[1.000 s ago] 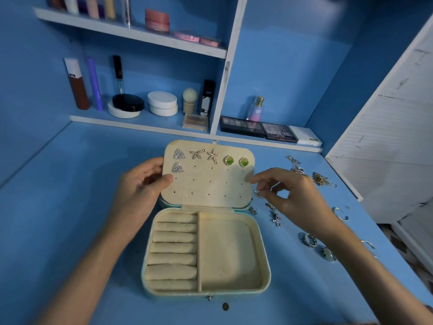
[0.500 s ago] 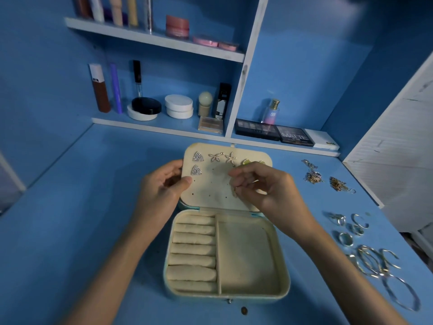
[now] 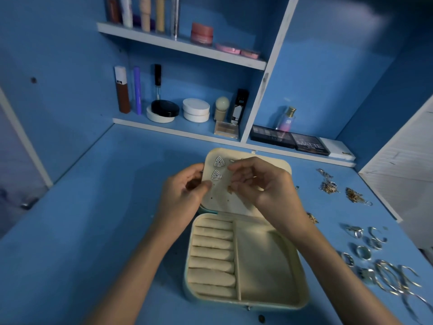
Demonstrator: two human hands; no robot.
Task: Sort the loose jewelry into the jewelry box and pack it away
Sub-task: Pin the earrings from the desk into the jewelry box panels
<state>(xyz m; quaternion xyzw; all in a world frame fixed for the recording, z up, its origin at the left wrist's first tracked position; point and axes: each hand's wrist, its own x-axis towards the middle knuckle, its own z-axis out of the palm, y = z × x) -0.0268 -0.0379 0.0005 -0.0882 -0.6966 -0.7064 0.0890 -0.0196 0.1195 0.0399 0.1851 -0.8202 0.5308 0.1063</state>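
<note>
A cream jewelry box (image 3: pixel 302 287) lies open on the blue desk, its perforated lid (image 3: pixel 216 202) tilted up at the back. Two triangular silver earrings (image 3: pixel 218 161) are pinned on the lid's upper left. My left hand (image 3: pixel 185 195) grips the lid's left edge, thumb on its face. My right hand (image 3: pixel 262 184) hovers over the lid's middle, fingertips pinched on a small gold earring (image 3: pixel 230 189) against the holes. This hand hides the other pinned earrings. The ring rolls (image 3: pixel 212 252) and the right compartment (image 3: pixel 264 266) hold nothing.
Loose rings and hoops (image 3: pixel 384 273) lie on the desk at the right, with gold chains (image 3: pixel 353 195) and silver pieces (image 3: pixel 328 184) farther back. Shelves (image 3: pixel 178 131) behind the box carry cosmetics and eyeshadow palettes (image 3: pixel 290 139). A white cabinet (image 3: pixel 403 174) stands at the right.
My right hand came from the loose jewelry on the right over to the lid with a small earring, then slid left across it. My left hand stays on the lid. The view shifted left.
</note>
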